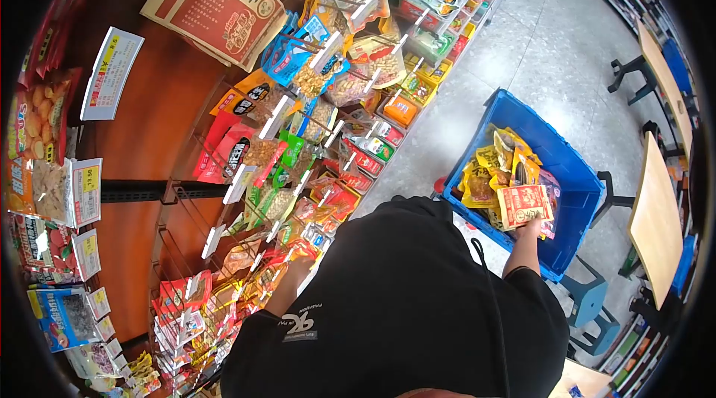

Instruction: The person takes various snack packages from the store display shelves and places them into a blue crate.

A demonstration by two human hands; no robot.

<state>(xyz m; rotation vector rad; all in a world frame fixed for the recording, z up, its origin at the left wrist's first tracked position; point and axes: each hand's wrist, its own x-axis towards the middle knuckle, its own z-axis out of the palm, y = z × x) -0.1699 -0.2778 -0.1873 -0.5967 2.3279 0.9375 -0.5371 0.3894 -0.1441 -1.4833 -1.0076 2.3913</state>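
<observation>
My right hand (529,227) grips a red and cream snack packet (524,204) by its lower edge. The packet is over the blue plastic crate (570,230), where several yellow snack bags (481,177) lie in a pile at the left side. A pinkish bag shows partly behind the packet. My left hand (300,270) is low beside the rack, close to hanging red and yellow snack packets (268,279). Its fingers are too unclear to make out, and I cannot tell whether it touches a packet.
Hook racks with many hanging bags, including a blue nut bag (309,59), run along my left. Price tags (112,74) stick out from the hooks. Blue stools (585,297) and wooden tabletops (656,223) stand to the right. Grey floor (514,40) extends ahead.
</observation>
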